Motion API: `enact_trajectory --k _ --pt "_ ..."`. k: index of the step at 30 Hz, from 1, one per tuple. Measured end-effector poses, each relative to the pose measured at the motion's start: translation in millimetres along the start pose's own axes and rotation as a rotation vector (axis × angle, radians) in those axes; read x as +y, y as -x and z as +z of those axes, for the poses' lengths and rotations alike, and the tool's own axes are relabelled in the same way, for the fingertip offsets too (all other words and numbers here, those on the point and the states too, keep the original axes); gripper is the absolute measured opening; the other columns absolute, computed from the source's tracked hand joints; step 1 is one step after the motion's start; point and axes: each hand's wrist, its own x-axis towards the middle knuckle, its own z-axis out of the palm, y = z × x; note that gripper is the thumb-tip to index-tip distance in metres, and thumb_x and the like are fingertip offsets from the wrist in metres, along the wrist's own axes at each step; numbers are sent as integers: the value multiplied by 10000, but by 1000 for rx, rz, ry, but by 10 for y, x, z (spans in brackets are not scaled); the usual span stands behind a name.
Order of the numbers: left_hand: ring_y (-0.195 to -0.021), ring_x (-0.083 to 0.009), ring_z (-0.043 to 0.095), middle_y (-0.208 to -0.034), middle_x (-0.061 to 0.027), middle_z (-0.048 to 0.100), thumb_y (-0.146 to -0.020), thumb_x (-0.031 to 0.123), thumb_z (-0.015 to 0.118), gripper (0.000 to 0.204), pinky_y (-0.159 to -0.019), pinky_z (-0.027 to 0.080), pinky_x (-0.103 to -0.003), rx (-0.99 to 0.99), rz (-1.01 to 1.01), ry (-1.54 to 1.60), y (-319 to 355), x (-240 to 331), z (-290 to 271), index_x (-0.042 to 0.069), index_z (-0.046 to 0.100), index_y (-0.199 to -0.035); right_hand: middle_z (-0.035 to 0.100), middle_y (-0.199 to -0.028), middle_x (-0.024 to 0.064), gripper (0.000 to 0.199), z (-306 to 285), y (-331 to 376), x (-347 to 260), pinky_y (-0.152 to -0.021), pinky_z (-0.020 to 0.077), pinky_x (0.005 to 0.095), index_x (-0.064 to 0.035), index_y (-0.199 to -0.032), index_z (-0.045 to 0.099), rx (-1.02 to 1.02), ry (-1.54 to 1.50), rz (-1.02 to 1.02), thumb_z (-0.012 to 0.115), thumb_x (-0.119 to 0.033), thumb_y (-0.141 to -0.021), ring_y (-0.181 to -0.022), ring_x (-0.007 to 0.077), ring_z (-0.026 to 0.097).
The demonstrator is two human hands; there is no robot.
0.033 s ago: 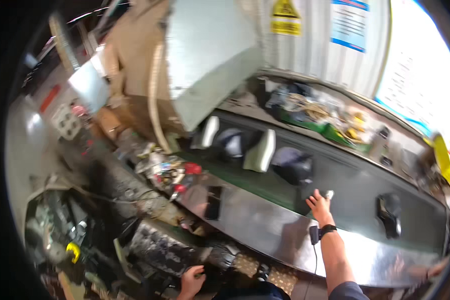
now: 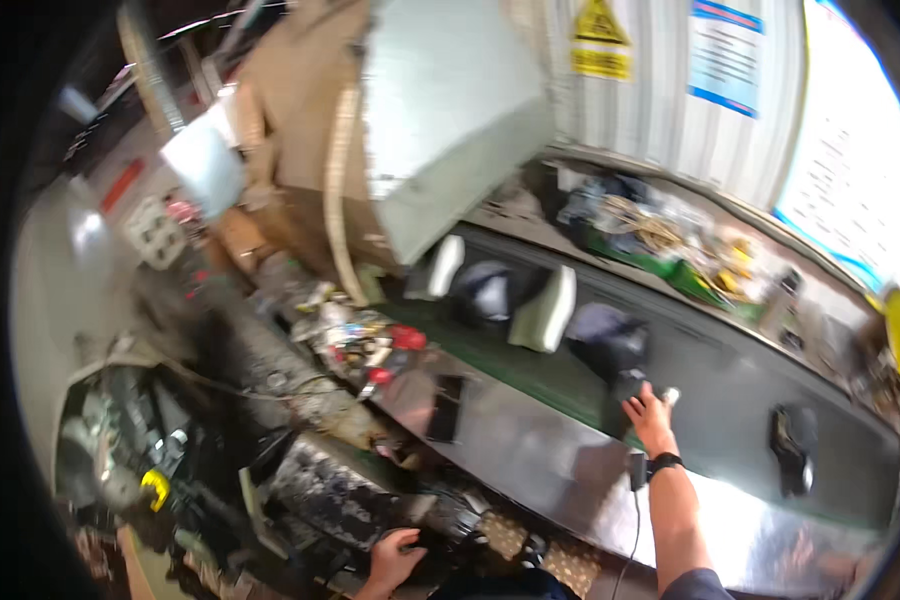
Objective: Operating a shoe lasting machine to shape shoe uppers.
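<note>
My right hand (image 2: 652, 415), with a black band at the wrist, reaches over a dark conveyor belt (image 2: 715, 400). A small pale object (image 2: 672, 396) is at its fingertips and appears held; blur hides its kind. Just beyond the fingers lies a dark, crumpled, bag-like item (image 2: 610, 338), close to them or touching. Further left on the belt are a white-edged pad-like block (image 2: 545, 310), a dark rounded item with a pale front (image 2: 487, 292) and another white-edged block (image 2: 445, 268). My left hand (image 2: 397, 556) hangs low near my body, fingers loosely curved and apart, nothing visible in it.
A black object (image 2: 793, 450) lies at the belt's right end. A phone-like black slab (image 2: 448, 408) rests on the steel ledge (image 2: 515, 450). Mixed scraps (image 2: 355, 335) are heaped to its left. Clutter (image 2: 650, 230) lines the far shelf. A large pale chute (image 2: 450, 90) stands behind the belt.
The whole view has shifted slightly, so the scene sits further right. My right hand has moved a little left relative to the belt, closer to the dark crumpled item, with the pale object alongside.
</note>
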Motion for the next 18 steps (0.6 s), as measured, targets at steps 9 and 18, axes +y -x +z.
enact_trajectory --k 9,18 --pt "-1097 -226 702 -1162 -137 715 -892 28 689 329 -911 577 -342 -205 260 -75 -720 600 431 -8 667 -1218 563 -1233 72 268 -120 -587 -376 -964 503 425 -91 -1244 523 -113 -289 3 617 -215 -1025 -1061 194 527" --pt "-1018 -255 719 -1138 -150 735 -823 96 732 358 -904 567 -356 -367 584 -85 -2404 1796 1656 32 702 -1174 586 -1233 34 456 -1850 1814 107 -833 502 466 -170 -1373 484 16 272 -301 674 -273 -971 -1031 177 558"
